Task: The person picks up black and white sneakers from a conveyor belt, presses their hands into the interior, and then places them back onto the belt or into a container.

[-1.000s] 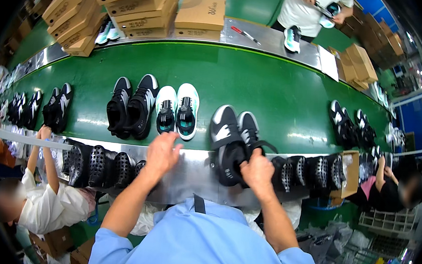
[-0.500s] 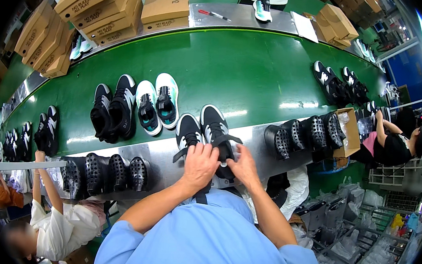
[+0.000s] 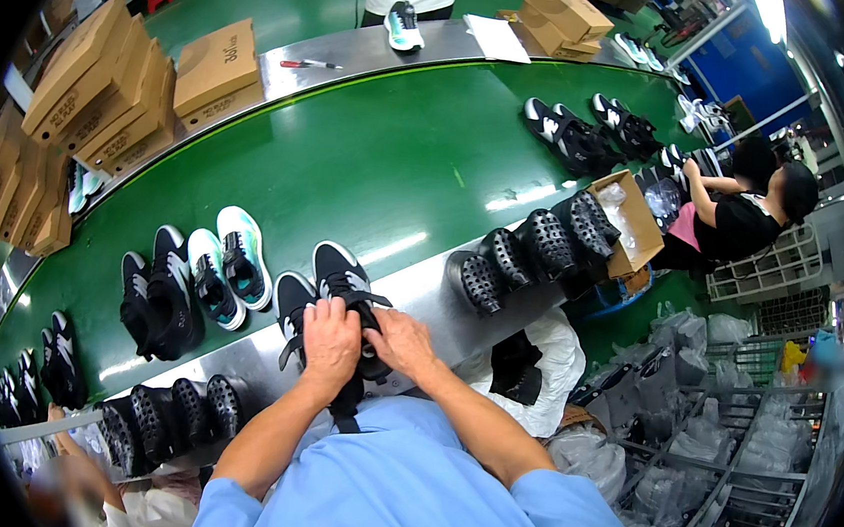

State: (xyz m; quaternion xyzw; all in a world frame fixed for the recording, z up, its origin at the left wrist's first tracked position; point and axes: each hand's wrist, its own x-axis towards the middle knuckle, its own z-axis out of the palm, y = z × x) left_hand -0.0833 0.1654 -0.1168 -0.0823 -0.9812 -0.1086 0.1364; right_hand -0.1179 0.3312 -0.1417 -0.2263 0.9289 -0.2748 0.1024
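A pair of black sneakers with white-grey toes stands at the metal edge before me, toes pointing away. Both my hands work at the right sneaker of this pair. My left hand lies across its laces and opening, fingers curled on the upper. On the opening's right side, my right hand is closed with thumb and fingers at the collar. What exactly the fingertips pinch is hidden. The left sneaker stands beside it, its dark strap hanging loose at the side, touched by neither hand's fingertips as far as shows.
Left of them stand white-and-teal sneakers and another black pair on the green belt. Black studded shoe forms line the metal ledge, near an open carton. Shoe boxes are stacked beyond. Co-workers sit at both sides.
My view has turned, so the scene sits further left. The right sneaker's strap, raised across its opening before, is now mostly behind my hands. My hands have come closer together.
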